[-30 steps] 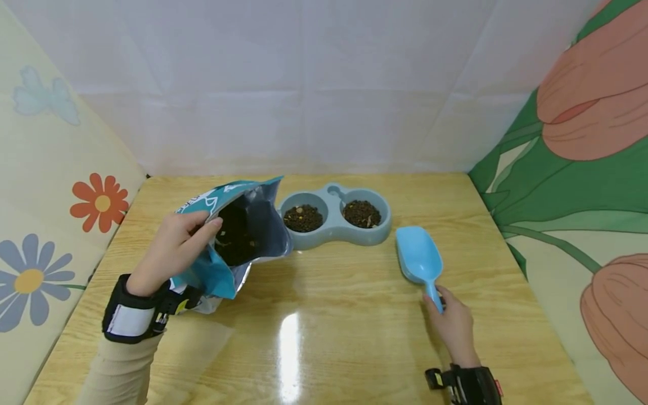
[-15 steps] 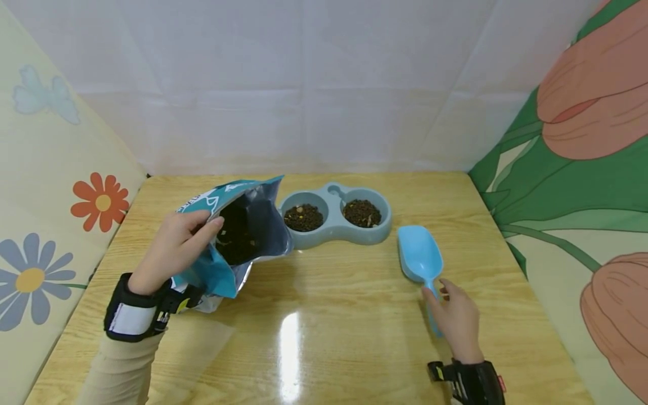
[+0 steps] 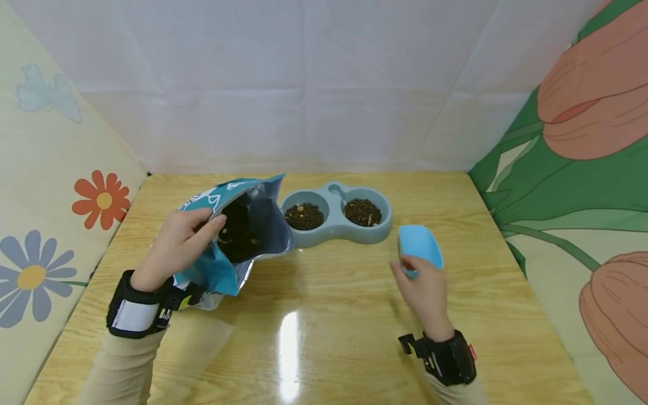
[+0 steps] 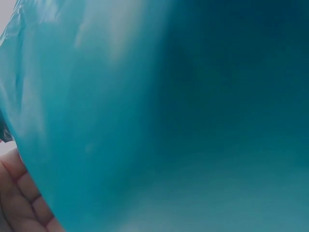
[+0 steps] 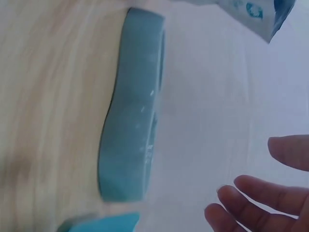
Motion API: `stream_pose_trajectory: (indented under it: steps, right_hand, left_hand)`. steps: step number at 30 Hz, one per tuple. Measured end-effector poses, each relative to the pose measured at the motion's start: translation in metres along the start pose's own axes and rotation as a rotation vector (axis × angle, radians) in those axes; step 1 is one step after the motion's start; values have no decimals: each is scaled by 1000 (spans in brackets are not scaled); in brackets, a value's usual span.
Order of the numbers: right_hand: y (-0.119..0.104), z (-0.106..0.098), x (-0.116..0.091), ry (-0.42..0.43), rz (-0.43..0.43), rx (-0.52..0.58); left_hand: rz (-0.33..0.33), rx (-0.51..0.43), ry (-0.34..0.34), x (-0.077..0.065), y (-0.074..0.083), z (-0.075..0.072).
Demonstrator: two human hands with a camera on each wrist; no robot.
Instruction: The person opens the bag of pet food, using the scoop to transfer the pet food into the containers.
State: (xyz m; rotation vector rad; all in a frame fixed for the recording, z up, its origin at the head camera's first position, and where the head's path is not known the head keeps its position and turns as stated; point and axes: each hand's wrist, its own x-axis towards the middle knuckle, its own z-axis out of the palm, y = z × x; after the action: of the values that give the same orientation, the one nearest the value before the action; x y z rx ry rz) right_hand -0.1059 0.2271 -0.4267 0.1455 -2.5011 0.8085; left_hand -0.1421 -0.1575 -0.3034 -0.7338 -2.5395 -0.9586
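Note:
My left hand (image 3: 177, 247) grips the near-left edge of a teal foil bag (image 3: 207, 273), thumb at its mouth. Dark pellets (image 3: 235, 239) show inside the bag, which leans with its opening to the right. Teal film of the bag (image 4: 101, 111) fills most of the left wrist view, with curled fingers (image 4: 24, 203) at its lower left. Over the blue scoop (image 3: 422, 242) is my right hand (image 3: 425, 289), covering its handle in the head view. The right wrist view shows that hand's fingers (image 5: 260, 193) apart and holding nothing, with the scoop low in the picture.
A grey-blue double bowl (image 3: 339, 230) stands at the back middle, between bag and scoop. Brown pellets lie in its left hollow (image 3: 305, 216) and right hollow (image 3: 362, 212). White cloth (image 3: 304, 112) rises behind the wooden table (image 3: 344, 320); flowered panels flank it.
My right hand has let go of the scoop's handle and moved up and left over it. The scoop now lies on the table. My left hand and the bag have hardly moved.

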Motion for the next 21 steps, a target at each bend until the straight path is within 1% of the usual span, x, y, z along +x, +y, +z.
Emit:
stream_pose_trajectory:
  steps: [2,8,12,15,18,21]
  right_hand:
    - [-9,6,5,-16,-3,40]
    - [-36,23,15,-103,-3,140]
    - [-54,37,19,-168,-48,189]
    - [-69,49,22,-211,-89,247]
    - [-84,60,26,-255,-128,322]
    - [-98,70,32,-305,-144,407]
  left_hand:
    - [-2,5,0,0,0,0]
    - [-1,5,-8,1,0,0]
    - [-5,10,-6,1,0,0]
    - [-5,10,-8,2,0,0]
    - [-3,4,-8,2,1,0]
    - [-3,6,-6,1,0,1]
